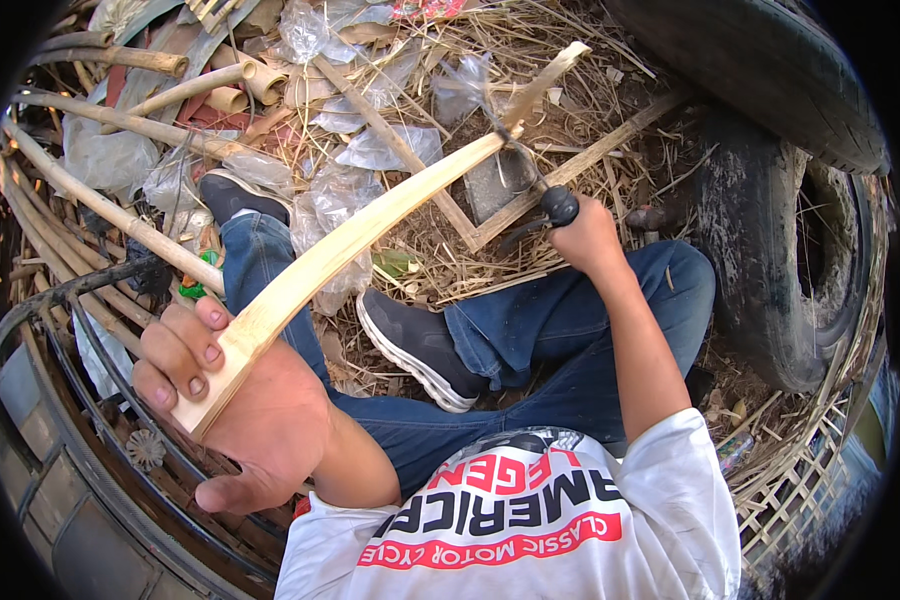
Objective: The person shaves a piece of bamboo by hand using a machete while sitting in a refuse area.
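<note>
We are looking down at a person sitting amid straw and scrap, both hands busy on a long pale bamboo strip [350, 245]. The left hand [235, 405] is gripping the strip's near end, fingers [185, 365] curled tightly around the flat wood, thumb spread low beneath it. From there the strip is arching up and away over the blue-jeaned legs [540, 320] toward the straw. The right hand [588, 238] is closing fully around the dark handle of a knife [540, 185], whose blade is meeting the strip near its far end; we cannot tell how deep the edge is sitting. Below the strip, a dark shoe with a white sole [415, 345] is resting on the straw, a second shoe [235, 192] lying just left of the strip's middle. Crumpled clear plastic bags [370, 150] are lying behind the strip, bamboo poles [120, 215] stacking up to its left, and worn black tyres [780, 250] are standing well to its right.
</note>
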`<state>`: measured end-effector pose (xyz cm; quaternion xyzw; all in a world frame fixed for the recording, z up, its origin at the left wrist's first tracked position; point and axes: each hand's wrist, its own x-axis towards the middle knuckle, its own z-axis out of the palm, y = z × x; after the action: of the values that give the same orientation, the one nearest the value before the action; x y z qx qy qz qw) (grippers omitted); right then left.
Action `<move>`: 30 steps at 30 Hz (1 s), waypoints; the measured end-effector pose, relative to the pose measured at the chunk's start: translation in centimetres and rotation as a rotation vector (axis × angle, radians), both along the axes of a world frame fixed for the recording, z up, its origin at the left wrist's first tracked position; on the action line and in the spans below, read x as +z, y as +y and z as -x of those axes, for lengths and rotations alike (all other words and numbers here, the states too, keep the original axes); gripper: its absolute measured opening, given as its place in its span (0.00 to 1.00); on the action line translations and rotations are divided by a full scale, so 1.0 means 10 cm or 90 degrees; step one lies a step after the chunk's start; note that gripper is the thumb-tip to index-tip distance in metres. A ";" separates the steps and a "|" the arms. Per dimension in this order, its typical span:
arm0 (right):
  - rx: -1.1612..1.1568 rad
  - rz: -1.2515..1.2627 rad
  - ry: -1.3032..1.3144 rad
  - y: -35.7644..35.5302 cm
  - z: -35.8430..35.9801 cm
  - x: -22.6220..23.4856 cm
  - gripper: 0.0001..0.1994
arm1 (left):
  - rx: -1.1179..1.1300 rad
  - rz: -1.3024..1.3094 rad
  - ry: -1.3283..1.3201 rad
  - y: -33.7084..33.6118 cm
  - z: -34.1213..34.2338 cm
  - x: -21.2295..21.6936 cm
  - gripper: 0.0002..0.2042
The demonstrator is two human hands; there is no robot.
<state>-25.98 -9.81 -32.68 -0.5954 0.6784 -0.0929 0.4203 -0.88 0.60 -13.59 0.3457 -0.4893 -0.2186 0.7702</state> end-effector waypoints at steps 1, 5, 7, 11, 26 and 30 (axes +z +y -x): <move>-0.005 -0.014 -0.020 -0.08 0.02 0.03 0.15 | -0.005 0.002 0.001 -0.01 0.01 -0.01 0.32; 0.042 0.064 -0.014 0.06 -0.03 0.17 0.15 | -0.017 0.014 0.017 0.01 -0.05 -0.03 0.29; 0.054 0.049 -0.027 0.07 0.01 0.15 0.16 | -0.016 0.016 0.042 0.03 -0.08 -0.05 0.29; 0.039 0.016 0.032 -0.08 0.08 0.11 0.17 | -0.026 0.034 0.055 -0.07 -0.05 -0.04 0.28; 0.096 0.103 -0.477 0.80 -0.56 1.43 0.18 | 0.045 0.042 -0.127 0.02 0.52 0.02 0.29; 0.081 0.103 -0.411 0.85 -0.60 1.19 0.18 | 0.049 0.045 -0.092 0.08 0.49 -0.02 0.29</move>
<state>-20.00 -1.34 -20.74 -0.6080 0.4617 -0.3040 0.5698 -5.75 1.43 -13.83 0.3516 -0.5374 -0.1457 0.7525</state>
